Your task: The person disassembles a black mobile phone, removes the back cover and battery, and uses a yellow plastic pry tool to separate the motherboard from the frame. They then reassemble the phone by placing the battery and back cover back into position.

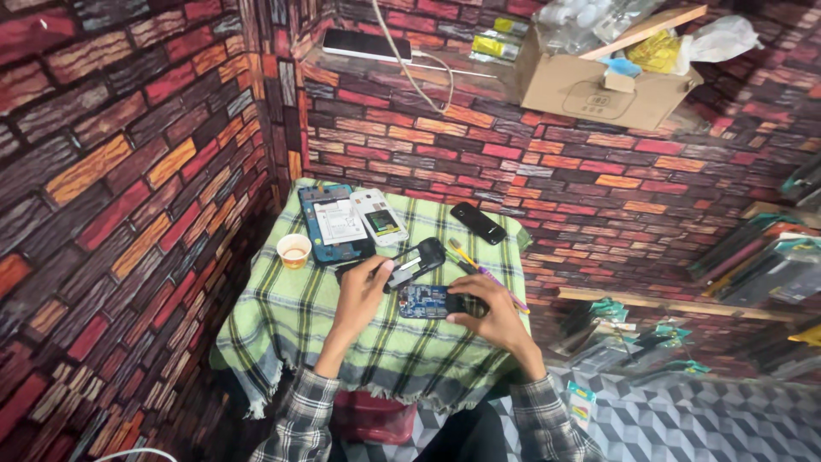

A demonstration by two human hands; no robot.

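checked cloth (299, 321): blue circuit board (425, 301) under right fingers (462, 299).

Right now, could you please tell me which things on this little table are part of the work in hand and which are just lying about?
In hand:
- blue circuit board, steadied by the right hand
- thin tool, held in the left hand
- black phone frame, just beyond the board

Lying about:
- small cup
- opened blue phone
- white phone
- black handset
- screwdrivers
- cardboard box on the ledge
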